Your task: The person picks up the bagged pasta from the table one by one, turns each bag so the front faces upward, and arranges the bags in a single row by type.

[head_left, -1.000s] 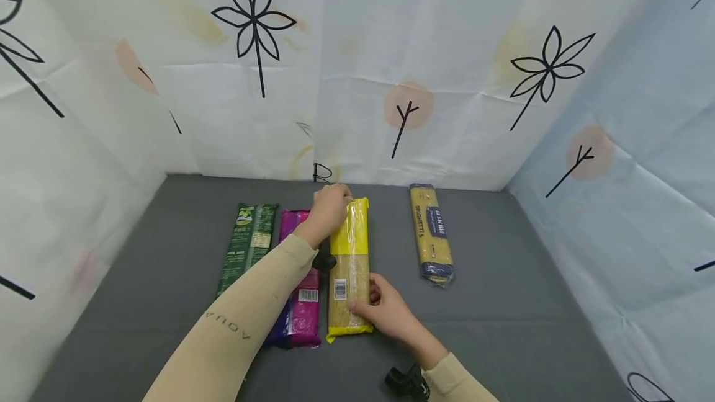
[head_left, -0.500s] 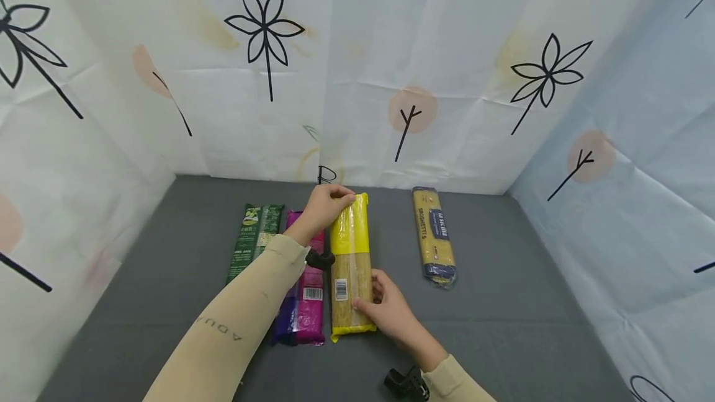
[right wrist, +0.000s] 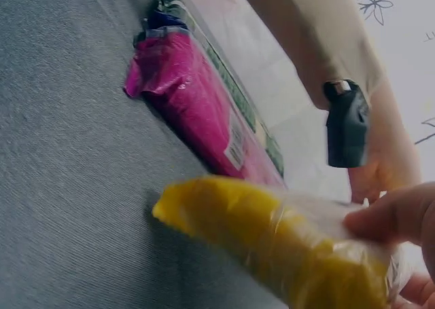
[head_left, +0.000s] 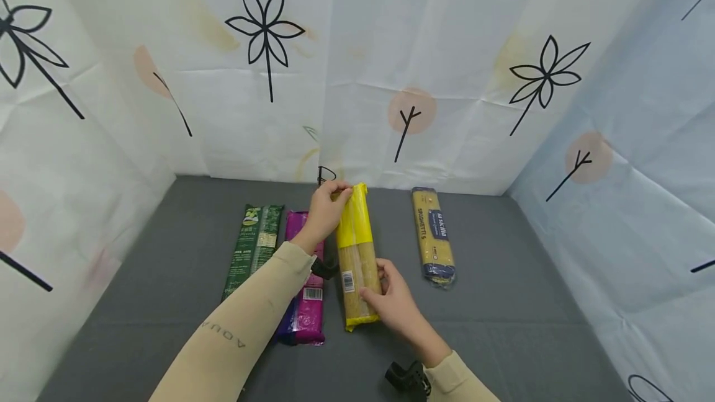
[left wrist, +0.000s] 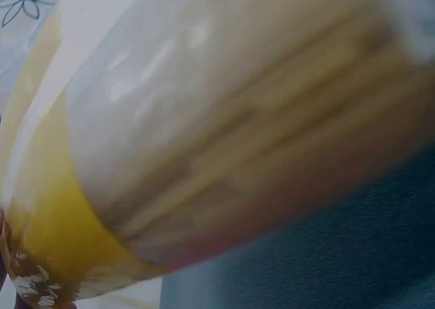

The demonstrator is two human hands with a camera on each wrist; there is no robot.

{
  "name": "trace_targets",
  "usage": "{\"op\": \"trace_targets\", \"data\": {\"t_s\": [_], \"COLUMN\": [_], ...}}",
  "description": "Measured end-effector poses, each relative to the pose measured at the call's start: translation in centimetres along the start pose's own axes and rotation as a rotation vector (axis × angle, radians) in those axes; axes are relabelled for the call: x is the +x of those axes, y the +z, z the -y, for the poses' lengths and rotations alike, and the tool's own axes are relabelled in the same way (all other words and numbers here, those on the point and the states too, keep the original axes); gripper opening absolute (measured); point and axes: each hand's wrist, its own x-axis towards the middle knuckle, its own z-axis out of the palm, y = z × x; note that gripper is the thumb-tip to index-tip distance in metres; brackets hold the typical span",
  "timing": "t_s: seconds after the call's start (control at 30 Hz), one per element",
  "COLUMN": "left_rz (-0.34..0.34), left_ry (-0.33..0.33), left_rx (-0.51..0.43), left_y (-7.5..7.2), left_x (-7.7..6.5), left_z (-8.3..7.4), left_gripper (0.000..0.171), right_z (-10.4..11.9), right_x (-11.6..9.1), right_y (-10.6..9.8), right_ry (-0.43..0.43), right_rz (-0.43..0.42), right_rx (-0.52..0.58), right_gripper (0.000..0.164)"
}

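A yellow pasta pack [head_left: 357,259] with a clear lower half and a barcode is held between both hands, leaning slightly in the head view. My left hand [head_left: 326,211] pinches its far end at the upper left corner. Along its right side near the bottom, my right hand [head_left: 398,303] grips it, thumb on top and fingers curled behind. In the right wrist view, the pack's yellow end [right wrist: 245,221] appears raised off the grey cloth, a shadow beneath it. The pack fills most of the left wrist view, its long strands [left wrist: 272,125] showing through the film.
Left of the held pack lies a magenta and purple pack [head_left: 310,315], partly under my left forearm. Beside it is a green pack [head_left: 251,241], also partly covered. A spaghetti pack with blue ends [head_left: 432,234] lies to the right. Patterned white cloth walls [head_left: 357,48] enclose the grey tabletop [head_left: 503,278].
The yellow pasta pack has come up off the cloth and shifted slightly right and away, now tilted. Both hands moved with it. The other packs stay put; the head view shifted a little earlier.
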Motion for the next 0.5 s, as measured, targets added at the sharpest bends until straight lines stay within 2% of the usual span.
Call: {"op": "trace_targets", "data": {"t_s": [0.07, 0.13, 0.23, 0.33, 0.5], "left_rz": [-0.016, -0.029, -0.011, 0.024, 0.048], "left_ry": [0.028, 0.023, -0.056, -0.157, -0.257], "left_rx": [0.063, 0.124, 0.138, 0.076, -0.139], "left_y": [0.3, 0.6, 0.9, 0.9, 0.5], "left_x": [-0.5, -1.0, -1.7, -2.3, -3.1], "left_z": [-0.2, -0.4, -1.0, -1.3, -1.7], "left_gripper": [0.023, 0.027, 0.037, 0.046, 0.052], "right_z": [0.3, 0.6, 1.2, 1.5, 1.8], "right_x": [0.0, 0.1, 0.1, 0.2, 0.3], "right_y": [-0.2, -0.4, -0.7, -1.1, -1.3], "right_ry": [-0.004, -0.01, -0.055, -0.112, -0.213], "right_rz": [-0.026, -0.067, -0.145, -0.221, -0.292], "right_rx": [-0.051, -0.111, -0.245, -0.421, -0.716], "right_gripper": [0.053, 0.052, 0.049, 0.048, 0.046]}}
